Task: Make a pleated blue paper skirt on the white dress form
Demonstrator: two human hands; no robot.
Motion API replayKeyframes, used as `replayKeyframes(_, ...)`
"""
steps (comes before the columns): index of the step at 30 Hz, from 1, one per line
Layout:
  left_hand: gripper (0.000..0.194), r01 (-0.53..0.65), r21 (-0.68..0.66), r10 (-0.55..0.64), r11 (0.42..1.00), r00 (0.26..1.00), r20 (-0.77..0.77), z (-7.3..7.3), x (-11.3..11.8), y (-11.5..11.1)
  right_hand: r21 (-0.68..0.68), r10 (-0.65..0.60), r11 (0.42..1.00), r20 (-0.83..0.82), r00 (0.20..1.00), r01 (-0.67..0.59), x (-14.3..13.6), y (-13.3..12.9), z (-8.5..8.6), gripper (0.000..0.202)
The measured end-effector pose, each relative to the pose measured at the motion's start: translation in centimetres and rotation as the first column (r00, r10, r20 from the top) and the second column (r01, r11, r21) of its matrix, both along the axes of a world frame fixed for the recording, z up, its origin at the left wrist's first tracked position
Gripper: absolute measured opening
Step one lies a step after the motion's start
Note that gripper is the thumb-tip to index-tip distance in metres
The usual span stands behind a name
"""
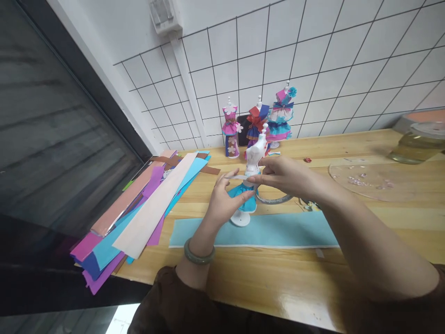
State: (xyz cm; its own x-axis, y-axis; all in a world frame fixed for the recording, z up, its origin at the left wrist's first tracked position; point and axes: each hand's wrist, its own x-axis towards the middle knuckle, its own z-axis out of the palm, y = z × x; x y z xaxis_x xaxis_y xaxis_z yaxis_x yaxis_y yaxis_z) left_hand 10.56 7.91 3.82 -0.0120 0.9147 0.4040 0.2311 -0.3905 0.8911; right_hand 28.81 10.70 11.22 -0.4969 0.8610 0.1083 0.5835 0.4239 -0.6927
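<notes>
while pinching a strip [238,177] in the fingertips of the right hand [278,174], bringing it to the front of a white form [256,155], at the waist, just above a blue skirt [246,200]. running the strip's long axis sideways, near level, one end at the right fingertips and the other pointing left, toward the fingers of the left hand [222,199]. curling those left fingers beside the far end, with the thumb reaching across in front of the skirt; not showing clearly whether gripping or only touching.

standing the form upright near mid-table [271,273], neck up and away, leaning slightly right in view, with the round base [240,218] down over the upper edge of a blue sheet [278,232]. stretching that sheet left to right, with the right forearm crossing its right end. showing a ring [274,201] below the right hand; not revealing how held.

blocking part of the form's right side with the right hand. lining up three dressed forms [280,116] behind, by the wall [313,55], the middle one partly hidden. heaping paper [153,208] at left; lying at right, a disc [368,188] with beads [361,176], near a jar [417,146].
</notes>
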Motion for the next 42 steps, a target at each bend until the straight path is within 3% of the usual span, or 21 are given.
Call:
replayKeyframes(6,0.035,0.011,0.092,-0.013,0.996,1.0,0.022,0.5,0.4,-0.2,0.03,-0.032,0.999,0.045,0.998,0.03,-0.8,-1.0,0.5,0.029)
replayKeyframes(12,0.03,-0.089,0.29,0.126,0.953,0.986,-0.112,0.7,0.6,-0.6,0.075,-0.018,0.997,0.076,0.997,0.012,-1.2,-1.5,0.4,0.022)
replayKeyframes(21,0.03,-0.28,0.407,0.406,0.869,0.875,-0.264,0.4,1.0,-0.7,0.074,-0.055,0.996,0.154,0.987,0.044,-1.2,-2.6,1.3,0.019)
replayKeyframes(24,0.031,-0.307,0.463,0.465,0.832,0.841,-0.278,0.5,0.8,-0.5,0.132,-0.105,0.988,0.194,0.975,0.08,-1.2,-3.1,1.5,0.022)
replayKeyframes(28,0.025,-0.345,0.506,0.533,0.79,0.794,-0.292,0.3,0.6,-0.3,0.277,-0.241,0.944,0.196,0.95,0.182,-1.5,-4.0,1.5,0.031)
replayKeyframes(31,0.023,-0.362,0.535,0.576,0.764,0.756,-0.311,0.2,0.5,-0.2,0.359,-0.29,0.914,0.247,0.925,0.19,-1.8,-4.6,1.5,0.025)
replayKeyframes(38,0.024,-0.378,0.515,0.591,0.769,0.727,-0.349,0.4,0.1,-0.2,0.619,-0.336,0.783,0.328,0.883,0.068,-2.9,-5.5,1.0,0.024)
replayKeyframes(42,0.02,-0.388,0.503,0.592,0.772,0.727,-0.348,0.5,-0.2,-0.2,0.694,-0.325,0.719,0.392,0.86,-0.044,-3.4,-5.9,0.8,0.027)
